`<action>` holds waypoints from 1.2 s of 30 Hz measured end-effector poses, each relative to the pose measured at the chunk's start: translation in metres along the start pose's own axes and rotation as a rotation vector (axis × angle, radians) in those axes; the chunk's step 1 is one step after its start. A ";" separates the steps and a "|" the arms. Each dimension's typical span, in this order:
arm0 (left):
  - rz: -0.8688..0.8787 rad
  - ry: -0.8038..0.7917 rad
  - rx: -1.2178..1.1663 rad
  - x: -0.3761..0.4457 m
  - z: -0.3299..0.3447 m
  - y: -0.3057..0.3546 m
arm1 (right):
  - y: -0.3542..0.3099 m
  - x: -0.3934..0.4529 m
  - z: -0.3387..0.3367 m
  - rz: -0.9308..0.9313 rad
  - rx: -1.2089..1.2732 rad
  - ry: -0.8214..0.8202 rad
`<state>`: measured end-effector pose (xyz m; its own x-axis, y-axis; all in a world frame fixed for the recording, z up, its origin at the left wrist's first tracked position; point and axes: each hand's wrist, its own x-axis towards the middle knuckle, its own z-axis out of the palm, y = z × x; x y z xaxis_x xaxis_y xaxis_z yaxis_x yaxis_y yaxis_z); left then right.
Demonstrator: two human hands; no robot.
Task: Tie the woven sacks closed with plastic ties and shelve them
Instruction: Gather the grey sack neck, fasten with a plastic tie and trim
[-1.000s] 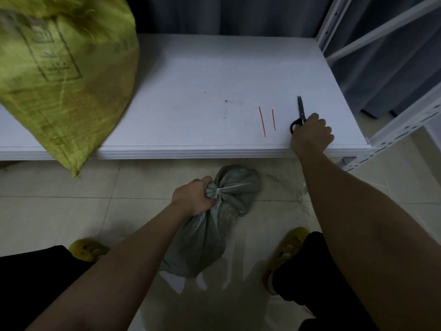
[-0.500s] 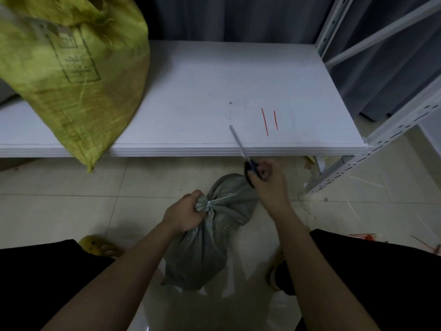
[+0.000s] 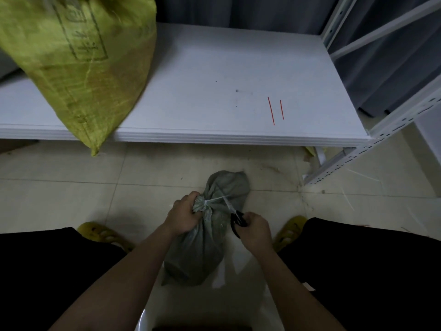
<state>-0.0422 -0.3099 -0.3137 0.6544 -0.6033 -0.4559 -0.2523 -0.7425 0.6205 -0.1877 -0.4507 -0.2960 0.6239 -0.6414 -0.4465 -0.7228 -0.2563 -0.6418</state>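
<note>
Left hand [image 3: 182, 216] fingers grip the neck of the grey woven sack [image 3: 202, 240] on the floor; white plastic tie [image 3: 216, 200] cinched. Right hand [image 3: 256, 229] fingers curl round black-handled scissors [image 3: 236, 219]. Snip the tail near the lock, blades clear of the weave.

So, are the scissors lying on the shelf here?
No, the right hand holds the scissors at the grey sack.

Yellow sack [image 3: 81, 63] blocks the shelf's [image 3: 214, 137] left.
</note>
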 end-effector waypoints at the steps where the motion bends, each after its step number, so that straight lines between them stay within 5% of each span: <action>1: -0.031 0.015 0.090 0.003 0.002 0.000 | 0.003 -0.001 0.003 0.035 -0.025 0.001; 11: 0.181 0.205 0.919 0.009 -0.003 0.007 | 0.002 0.007 0.012 -0.012 -0.246 -0.086; 20: 0.029 -0.027 0.639 0.013 -0.003 0.007 | 0.005 0.004 -0.001 -0.015 -0.411 -0.096; 26: 0.056 0.073 0.841 0.010 -0.006 0.011 | 0.010 0.003 0.000 -0.037 -0.500 -0.132; 32: 0.011 -0.105 1.003 0.018 -0.003 0.022 | 0.014 0.004 0.008 -0.062 -0.461 -0.121; 36: 0.055 -0.049 0.920 0.015 0.007 0.031 | 0.021 0.008 0.004 -0.017 -0.456 -0.138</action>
<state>-0.0453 -0.3440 -0.3064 0.5990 -0.6408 -0.4803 -0.7632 -0.6384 -0.1001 -0.1968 -0.4584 -0.3156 0.6481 -0.5400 -0.5369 -0.7496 -0.5769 -0.3246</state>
